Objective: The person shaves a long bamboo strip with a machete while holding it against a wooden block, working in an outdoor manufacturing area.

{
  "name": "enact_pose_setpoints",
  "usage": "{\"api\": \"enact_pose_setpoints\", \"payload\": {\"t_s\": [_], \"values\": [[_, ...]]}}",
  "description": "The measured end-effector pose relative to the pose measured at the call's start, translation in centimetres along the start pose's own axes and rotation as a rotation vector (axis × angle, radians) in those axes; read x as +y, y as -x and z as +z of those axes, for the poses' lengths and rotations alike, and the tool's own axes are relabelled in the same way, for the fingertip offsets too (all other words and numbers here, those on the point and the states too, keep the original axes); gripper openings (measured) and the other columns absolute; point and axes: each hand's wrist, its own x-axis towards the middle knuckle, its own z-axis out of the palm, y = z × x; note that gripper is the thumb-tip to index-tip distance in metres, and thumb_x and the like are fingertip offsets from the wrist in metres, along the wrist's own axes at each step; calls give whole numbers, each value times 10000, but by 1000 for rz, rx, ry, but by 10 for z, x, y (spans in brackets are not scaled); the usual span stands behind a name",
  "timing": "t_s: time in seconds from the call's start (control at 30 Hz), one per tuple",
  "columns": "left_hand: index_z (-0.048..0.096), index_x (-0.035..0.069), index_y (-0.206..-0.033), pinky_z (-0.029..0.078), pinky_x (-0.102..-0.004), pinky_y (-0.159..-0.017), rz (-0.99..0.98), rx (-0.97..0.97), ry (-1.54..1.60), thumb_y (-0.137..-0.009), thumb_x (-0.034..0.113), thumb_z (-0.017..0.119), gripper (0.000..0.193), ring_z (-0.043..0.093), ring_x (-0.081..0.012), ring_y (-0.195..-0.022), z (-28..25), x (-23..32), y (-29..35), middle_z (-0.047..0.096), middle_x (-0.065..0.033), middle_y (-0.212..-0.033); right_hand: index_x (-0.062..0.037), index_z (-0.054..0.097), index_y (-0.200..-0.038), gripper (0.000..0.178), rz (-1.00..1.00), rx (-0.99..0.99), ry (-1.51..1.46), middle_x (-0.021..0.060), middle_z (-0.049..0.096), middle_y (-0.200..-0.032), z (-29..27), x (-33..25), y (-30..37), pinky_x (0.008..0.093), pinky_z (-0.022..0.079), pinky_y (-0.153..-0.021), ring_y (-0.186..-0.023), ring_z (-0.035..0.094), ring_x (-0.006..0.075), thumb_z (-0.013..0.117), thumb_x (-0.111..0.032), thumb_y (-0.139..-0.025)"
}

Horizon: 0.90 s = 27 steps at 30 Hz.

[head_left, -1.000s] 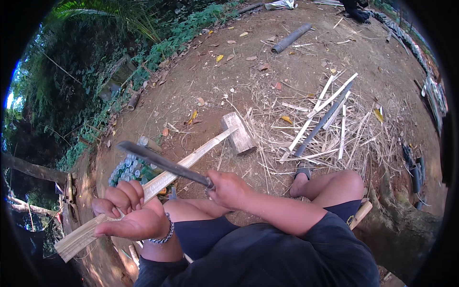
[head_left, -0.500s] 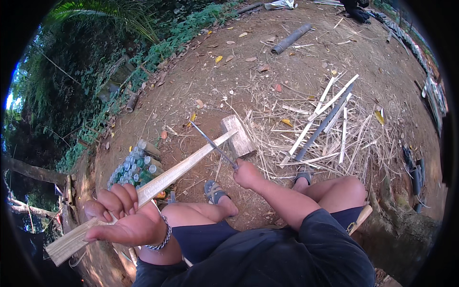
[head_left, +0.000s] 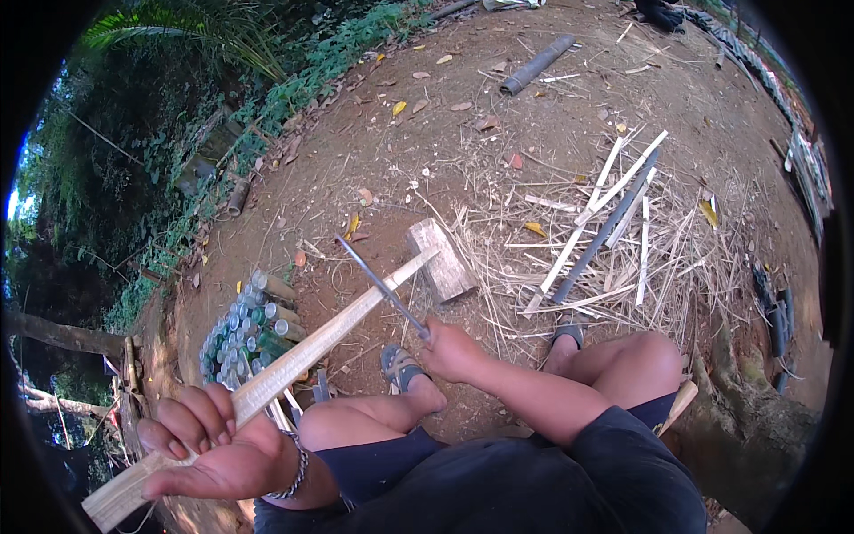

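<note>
My left hand (head_left: 218, 445) is closed around the near part of a long pale wooden strip (head_left: 311, 349), palm turned up. The strip slants away to the right, and its far end rests on a short wood block (head_left: 447, 267) on the ground. In my right hand (head_left: 454, 351) is the handle of a narrow-bladed knife (head_left: 374, 276). Its blade points up and left and crosses over the strip, short of the block; whether the edge touches the wood, I cannot tell. Most of the handle is hidden in my fist.
Several bottles (head_left: 245, 334) are heaped at the left. Right of the block, thin shavings (head_left: 694, 258) and pale strips (head_left: 583, 227) cover the soil around a long dark blade-like piece (head_left: 605, 222). A dark tube (head_left: 537, 64) lies farther off. Tree roots (head_left: 738, 378) rise at the right.
The knife and my right hand have moved a little left and nearer to me along the strip. My left hand sits slightly lower and farther left, still gripping the strip.
</note>
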Motion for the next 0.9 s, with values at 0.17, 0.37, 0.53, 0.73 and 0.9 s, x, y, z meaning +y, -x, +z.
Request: {"api": "enact_pose_setpoints", "payload": {"t_s": [0.17,0.37,0.53,0.73,0.9], "values": [[329,155,-764,203,-199,-426,-33,9,-17,-879,564,582,494,247,-47,-449,-3,-7,-14,282,46,-584,23,545,-961,244,-133,36,-32,254,631,-856,0,-10,-33,496,486,-769,-850,619,432,593,-140,-785],[352,141,-780,235,-213,-453,-22,-53,71,-832,624,604,547,270,-57,-475,-8,-7,-13,300,38,-611,11,537,-966,243,44,64,17,260,633,-870,-2,46,-55,499,486,-767,-864,617,439,597,-148,-793],[351,131,-774,223,-222,-470,-34,63,58,-890,708,373,589,283,-77,-493,10,-6,-9,303,9,-625,25,524,-981,230,-84,50,-25,275,626,-824,-11,-25,-24,502,492,-746,-813,625,439,570,-134,-822],[333,136,-717,241,-234,-472,112,-102,115,-883,700,413,593,296,-91,-499,-6,-2,5,313,10,-621,-9,523,-964,231,-361,-25,-139,214,637,-770,-19,-97,53,486,504,-681,-746,635,410,612,-140,-797],[334,136,-714,246,-232,-470,113,-26,142,-867,688,471,589,305,-95,-494,-6,-1,17,316,11,-601,-8,549,-958,224,-112,21,-14,218,642,-811,-2,-14,27,485,505,-708,-774,642,400,614,-149,-796]]}}
